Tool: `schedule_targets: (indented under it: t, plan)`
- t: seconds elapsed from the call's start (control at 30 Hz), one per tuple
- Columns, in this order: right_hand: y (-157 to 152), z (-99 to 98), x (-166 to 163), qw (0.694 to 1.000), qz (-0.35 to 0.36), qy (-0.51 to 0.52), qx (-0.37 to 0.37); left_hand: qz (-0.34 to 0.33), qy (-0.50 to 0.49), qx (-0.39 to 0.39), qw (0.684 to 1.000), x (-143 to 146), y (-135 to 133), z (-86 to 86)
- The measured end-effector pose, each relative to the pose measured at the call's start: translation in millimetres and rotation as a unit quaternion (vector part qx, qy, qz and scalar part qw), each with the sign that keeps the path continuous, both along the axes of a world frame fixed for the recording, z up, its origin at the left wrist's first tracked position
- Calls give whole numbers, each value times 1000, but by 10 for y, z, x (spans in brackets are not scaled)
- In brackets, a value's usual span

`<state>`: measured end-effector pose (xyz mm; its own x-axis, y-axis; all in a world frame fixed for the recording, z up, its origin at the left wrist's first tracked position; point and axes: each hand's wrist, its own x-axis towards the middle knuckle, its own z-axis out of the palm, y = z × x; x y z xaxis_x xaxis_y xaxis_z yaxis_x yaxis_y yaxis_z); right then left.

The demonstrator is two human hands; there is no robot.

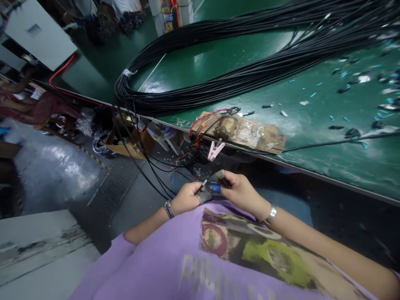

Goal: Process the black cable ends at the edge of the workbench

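In front of the purple shirt, my left hand [186,198] is closed round a black cable [200,188]; its pale tip sticks out between thumb and fingers. Close beside it, my right hand [245,193] is pinched with its fingertips wrapped in grey, yellow and blue coverings. Something small and dark shows in those fingers, too unclear to name. Above the hands, a pink clip [215,150] hangs at the table's edge by orange and red wires [198,134]. A worn, taped board [250,132] lies on the edge there.
A long bundle of black cables [187,98] curves over the green table [225,54]. Black and blue scraps [353,132] litter its right side. Loose cables hang toward my lap. A cardboard box [137,148] stands under the table. At far left sits another person [46,106] near a white machine [40,33].
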<state>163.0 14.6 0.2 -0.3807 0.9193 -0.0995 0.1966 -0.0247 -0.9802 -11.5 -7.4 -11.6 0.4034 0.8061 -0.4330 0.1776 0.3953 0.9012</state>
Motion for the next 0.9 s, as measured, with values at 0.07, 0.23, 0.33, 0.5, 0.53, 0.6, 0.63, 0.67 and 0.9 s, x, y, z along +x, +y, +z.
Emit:
schedule_targets:
  t: [0.07,0.23,0.33,0.5,0.53,0.6,0.63,0.67,0.9]
  plan:
    - [8,-25,-1,998,-42,16,-52,23,-41,-35,998,6,5,1]
    - [14,-69,18,991,-82,10,-101,52,-60,-64,995,18,24,43]
    - [5,-83,31,992,-72,12,-102,54,-52,-66,995,21,34,67]
    - [2,-43,19,999,-12,1,-51,37,-25,-55,998,15,33,28]
    - [4,-29,8,1000,8,-10,-28,31,-21,-55,998,17,32,17]
    - [11,-12,-17,999,46,-19,5,22,-21,-56,998,26,30,9]
    - [15,-11,-26,998,56,-9,5,21,-25,-61,998,33,31,12]
    - [18,-16,-30,998,54,11,-5,23,-32,-67,997,39,32,21]
    - [0,-51,133,1000,-5,29,2,53,-1,-124,991,1,69,122]
